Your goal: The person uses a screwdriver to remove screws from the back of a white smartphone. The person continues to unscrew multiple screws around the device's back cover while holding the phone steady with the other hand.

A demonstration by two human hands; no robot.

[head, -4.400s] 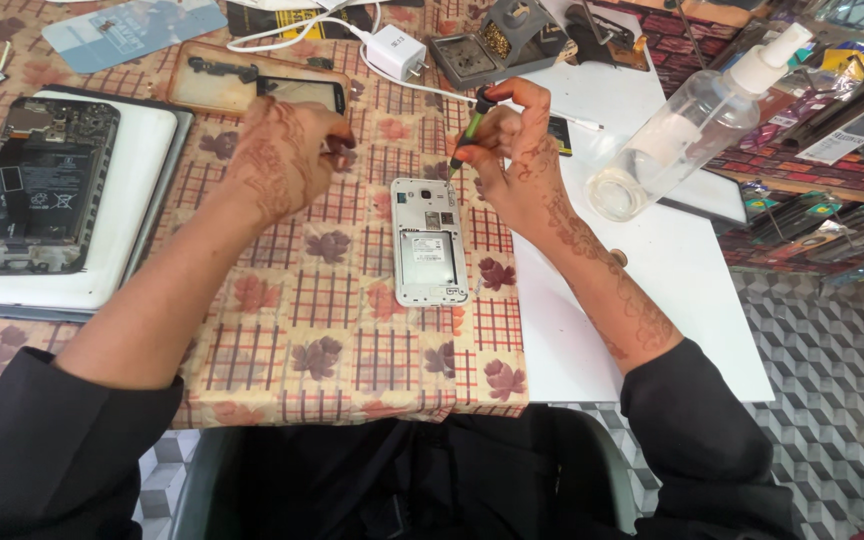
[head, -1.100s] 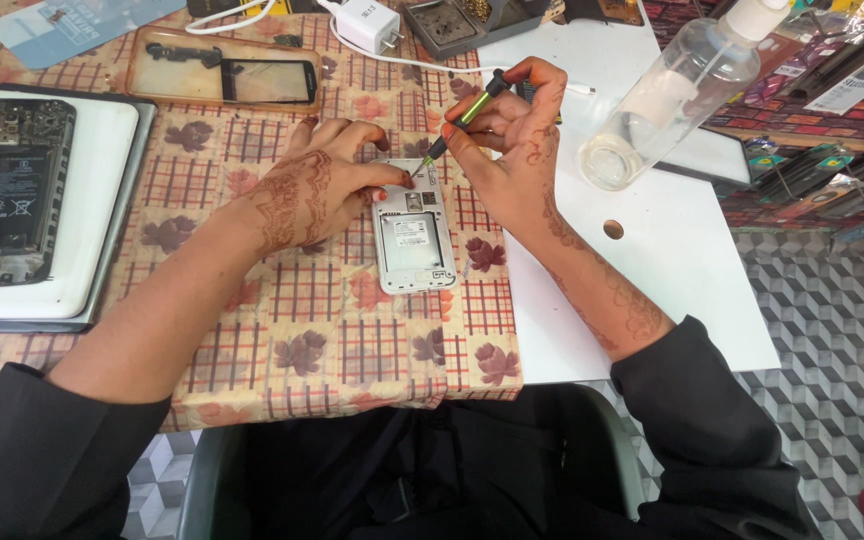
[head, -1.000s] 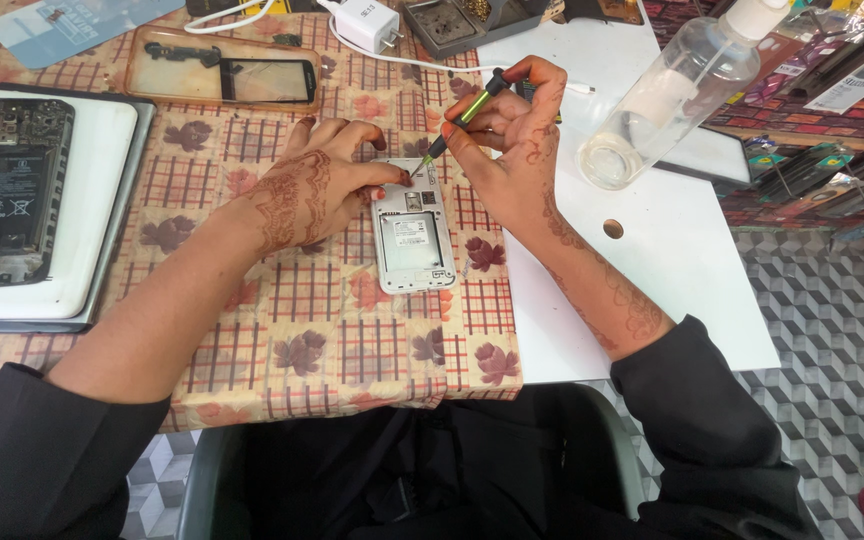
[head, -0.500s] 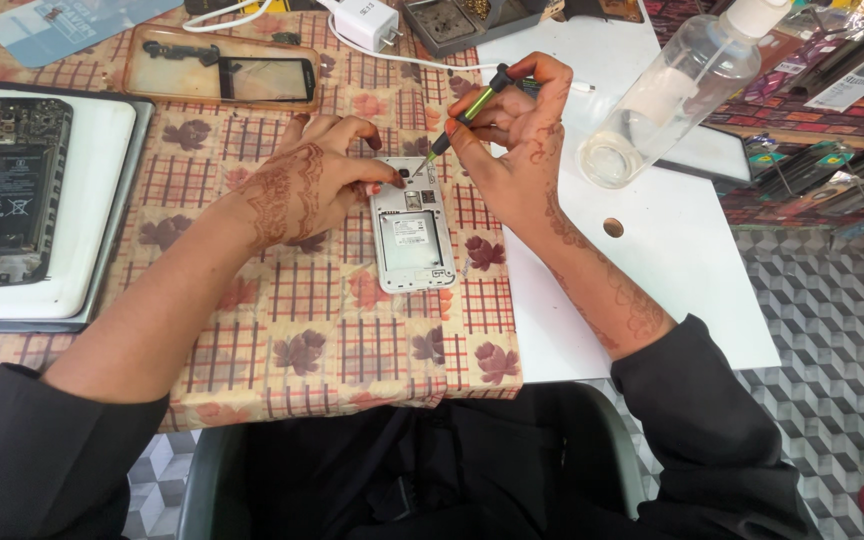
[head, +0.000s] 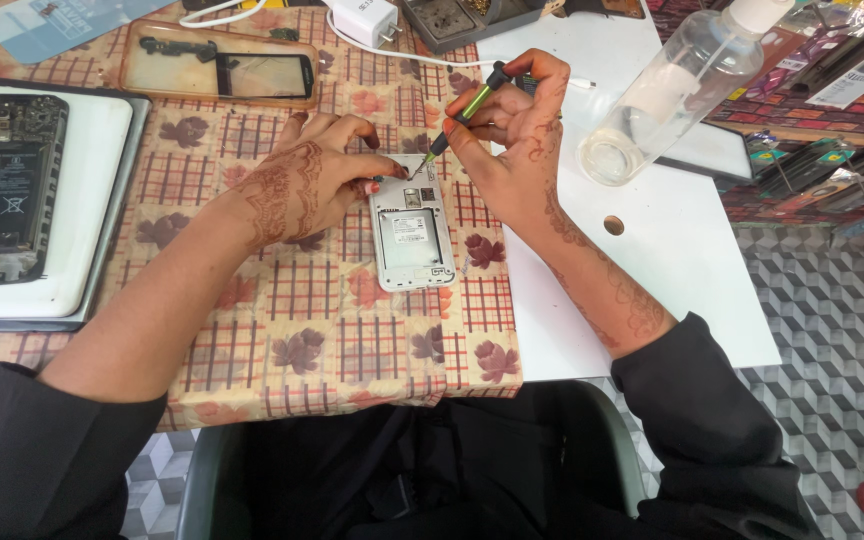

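— Comparing with a second ago: screwdriver [head: 464, 108] tip now down at the opened phone's [head: 412, 224] top edge, on the checked bench cloth [head: 332, 330].

— Right hand [head: 512, 130] pinching the screwdriver, wrist raised; left hand [head: 302, 185] fingertips pressing the phone's top corner, steadying.

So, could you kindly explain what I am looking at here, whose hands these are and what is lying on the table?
This view comes from a camera worn on a person's head, looking down at their own two bare hands. The right hand holds a slim green screwdriver with its tip at the top edge of an opened white phone, back cover off. The left hand steadies that phone with its fingertips. All this rests on a checked, leaf-patterned cloth. To the left lies a second opened device on a white tray; beyond are a clear phone case, a white charger and a clear bottle.
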